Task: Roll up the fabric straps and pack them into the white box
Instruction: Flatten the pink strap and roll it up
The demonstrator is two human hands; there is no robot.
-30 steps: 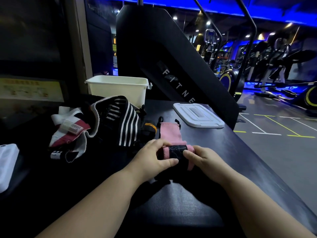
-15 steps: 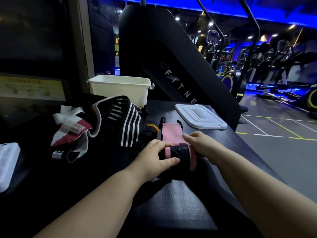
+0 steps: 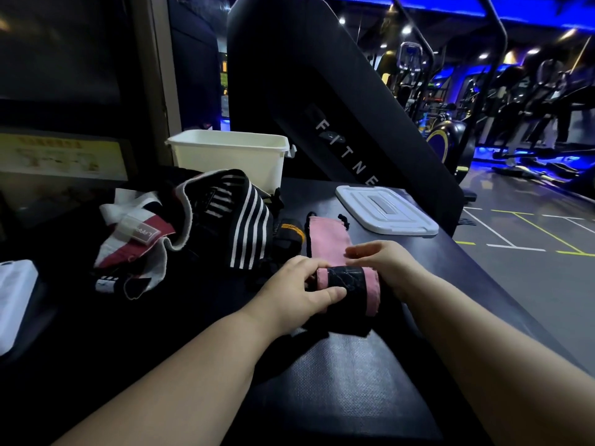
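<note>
Head view: pink strap [image 3: 328,244] lies half-rolled on the surface [image 3: 354,365]. The left hand [image 3: 296,286] fingers pinch the roll's end; the right hand [image 3: 388,262] fingers lie across it, grip unclear. The other straps [image 3: 244,220] are still loose, and nothing shows in the white box [image 3: 228,157].

There is one white box [image 3: 225,156]. One white lid [image 3: 386,210] lies to its right. In front of the box, four fabric straps can be told apart:
- one pink strap [image 3: 328,243]
- one black strap with a yellow band [image 3: 288,233]
- one black-and-white striped strap [image 3: 248,220]
- one white-and-red strap [image 3: 135,233]

Whether the dark heap holds more cannot be told. Two hands, the left hand [image 3: 296,291] and the right hand [image 3: 386,262], are nearer than the box.
</note>
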